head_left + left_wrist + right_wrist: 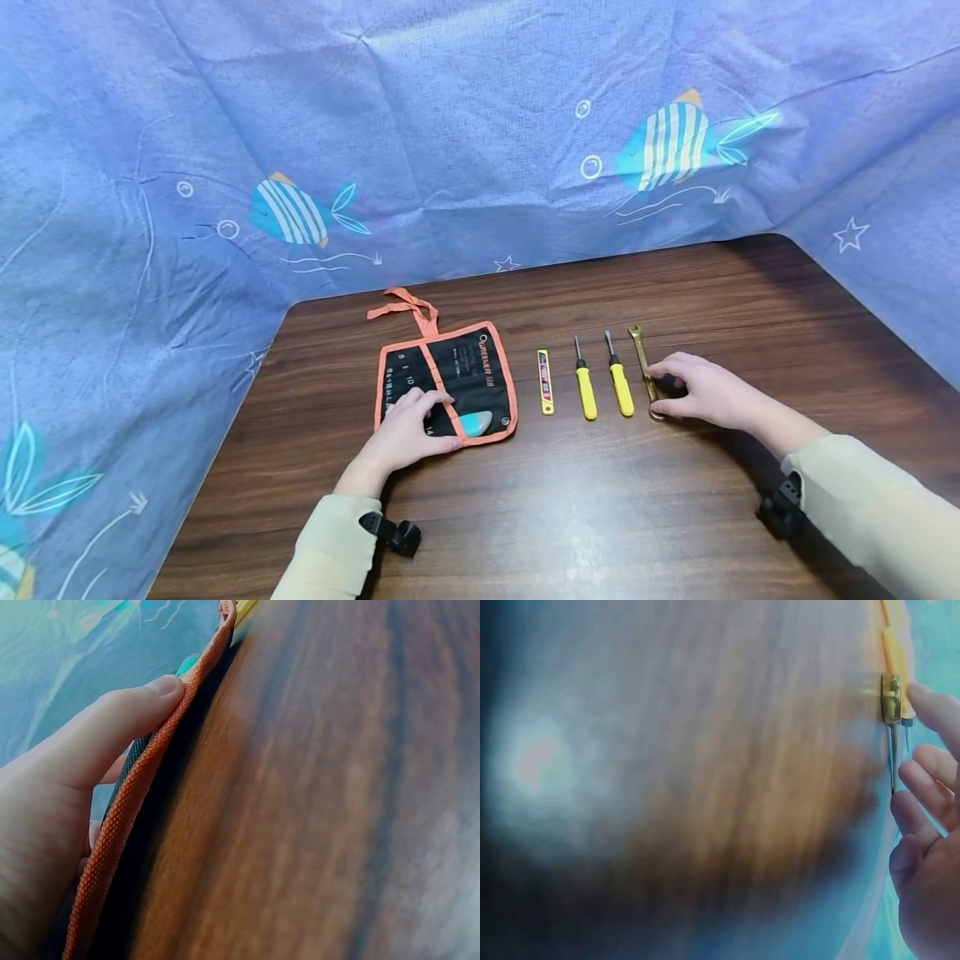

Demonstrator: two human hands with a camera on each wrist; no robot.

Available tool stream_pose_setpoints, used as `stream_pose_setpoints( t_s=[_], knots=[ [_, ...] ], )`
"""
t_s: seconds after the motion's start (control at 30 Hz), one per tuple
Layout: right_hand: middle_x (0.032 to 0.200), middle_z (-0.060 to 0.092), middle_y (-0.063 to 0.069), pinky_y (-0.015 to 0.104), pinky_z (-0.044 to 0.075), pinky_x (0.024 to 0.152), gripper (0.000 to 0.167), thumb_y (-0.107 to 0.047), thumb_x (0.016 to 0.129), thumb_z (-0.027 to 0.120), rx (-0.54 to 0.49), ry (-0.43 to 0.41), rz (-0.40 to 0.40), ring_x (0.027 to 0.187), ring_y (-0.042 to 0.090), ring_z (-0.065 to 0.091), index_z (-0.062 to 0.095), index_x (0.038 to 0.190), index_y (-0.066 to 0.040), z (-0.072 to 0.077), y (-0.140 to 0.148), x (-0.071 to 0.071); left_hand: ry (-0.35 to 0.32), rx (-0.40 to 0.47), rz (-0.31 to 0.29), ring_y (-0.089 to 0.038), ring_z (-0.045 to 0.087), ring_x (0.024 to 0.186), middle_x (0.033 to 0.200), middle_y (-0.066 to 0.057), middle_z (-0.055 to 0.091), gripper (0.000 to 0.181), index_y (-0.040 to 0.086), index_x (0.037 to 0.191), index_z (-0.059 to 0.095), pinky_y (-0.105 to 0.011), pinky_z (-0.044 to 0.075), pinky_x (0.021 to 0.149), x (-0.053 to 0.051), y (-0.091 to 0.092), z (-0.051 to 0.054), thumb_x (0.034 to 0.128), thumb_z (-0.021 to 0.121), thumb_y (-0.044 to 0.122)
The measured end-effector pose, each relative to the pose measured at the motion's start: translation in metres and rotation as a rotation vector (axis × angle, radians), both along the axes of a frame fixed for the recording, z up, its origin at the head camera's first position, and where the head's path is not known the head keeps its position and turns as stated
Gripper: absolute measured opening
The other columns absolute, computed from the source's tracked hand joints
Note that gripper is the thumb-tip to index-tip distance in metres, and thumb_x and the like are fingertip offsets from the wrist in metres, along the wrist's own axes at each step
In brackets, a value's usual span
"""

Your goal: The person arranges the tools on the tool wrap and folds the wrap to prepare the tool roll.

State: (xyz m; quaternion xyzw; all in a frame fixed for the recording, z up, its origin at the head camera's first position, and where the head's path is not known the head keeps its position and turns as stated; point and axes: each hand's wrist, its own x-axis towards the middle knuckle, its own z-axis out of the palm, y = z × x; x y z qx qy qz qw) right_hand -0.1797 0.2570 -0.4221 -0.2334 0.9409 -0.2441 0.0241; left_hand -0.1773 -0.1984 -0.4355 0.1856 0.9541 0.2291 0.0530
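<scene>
My left hand (pixel 408 429) rests on a black tool pouch (pixel 467 367) with orange edging. Its thumb touches the orange edge (pixel 127 795) in the left wrist view, and its other fingers lie over the pouch. A rounded turquoise-and-grey piece (pixel 476 423) shows on the pouch beside that hand. On the right, a brass-coloured wrench (pixel 642 357) lies on the table. My right hand (pixel 708 392) is at the wrench, thumb near its ring end (pixel 891 697) and fingertips beside its shaft. I see no firm grip on it.
Left of the wrench lie two yellow-handled screwdrivers (pixel 620 387) and a flat yellow strip (pixel 545 383) with a dark label, roughly parallel. Orange ties (pixel 412 308) stretch behind the pouch. The brown wooden table (pixel 555 500) ends at a blue fish-print cloth (pixel 465 150).
</scene>
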Motion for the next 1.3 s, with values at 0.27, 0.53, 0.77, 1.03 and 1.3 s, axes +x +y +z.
stream_pose_setpoints(
  t_s=[0.27, 0.53, 0.77, 1.03, 1.3],
  knots=[
    [0.108, 0.060, 0.010, 0.042, 0.046, 0.078, 0.052, -0.037, 0.081, 0.072, 0.006, -0.004, -0.013, 0.090, 0.021, 0.058, 0.061, 0.116, 0.000, -0.001, 0.010, 0.004, -0.010, 0.025, 0.004, -0.014, 0.040, 0.078, 0.086, 0.006, 0.043, 0.063, 0.031, 0.121, 0.057, -0.035, 0.033, 0.067, -0.001, -0.001, -0.001, 0.0690, 0.071, 0.062],
    [0.109, 0.059, 0.014, 0.043, 0.046, 0.078, 0.054, -0.036, 0.081, 0.072, -0.035, -0.045, -0.039, 0.090, 0.024, 0.058, 0.060, 0.117, 0.002, -0.001, 0.010, 0.007, -0.003, 0.019, -0.012, -0.014, 0.040, 0.078, 0.086, 0.006, 0.043, 0.063, 0.031, 0.122, 0.056, -0.035, 0.033, 0.067, -0.001, -0.003, -0.001, 0.0694, 0.070, 0.063],
    [0.110, 0.058, 0.015, 0.043, 0.046, 0.078, 0.055, -0.034, 0.081, 0.073, -0.039, -0.025, -0.057, 0.091, 0.025, 0.059, 0.059, 0.119, 0.003, -0.003, 0.011, 0.009, -0.001, 0.021, -0.015, -0.013, 0.040, 0.076, 0.085, 0.006, 0.043, 0.063, 0.031, 0.122, 0.056, -0.035, 0.033, 0.067, 0.000, -0.003, 0.000, 0.0695, 0.070, 0.063],
    [0.111, 0.056, 0.016, 0.046, 0.045, 0.082, 0.062, -0.035, 0.079, 0.074, -0.029, -0.002, -0.049, 0.092, 0.026, 0.059, 0.056, 0.122, 0.006, -0.008, 0.008, 0.014, 0.000, 0.020, -0.004, -0.013, 0.040, 0.078, 0.085, 0.006, 0.044, 0.062, 0.031, 0.120, 0.057, -0.036, 0.033, 0.069, 0.000, 0.000, 0.000, 0.0690, 0.071, 0.063],
    [0.092, 0.055, 0.002, 0.035, 0.044, 0.071, 0.056, -0.033, 0.079, 0.075, -0.009, 0.002, -0.058, 0.083, 0.015, 0.052, 0.060, 0.117, 0.005, -0.005, 0.004, 0.015, -0.024, 0.011, 0.005, -0.014, 0.040, 0.079, 0.086, 0.005, 0.044, 0.063, 0.031, 0.121, 0.057, -0.035, 0.034, 0.068, 0.000, 0.000, 0.003, 0.0690, 0.070, 0.064]
  ],
)
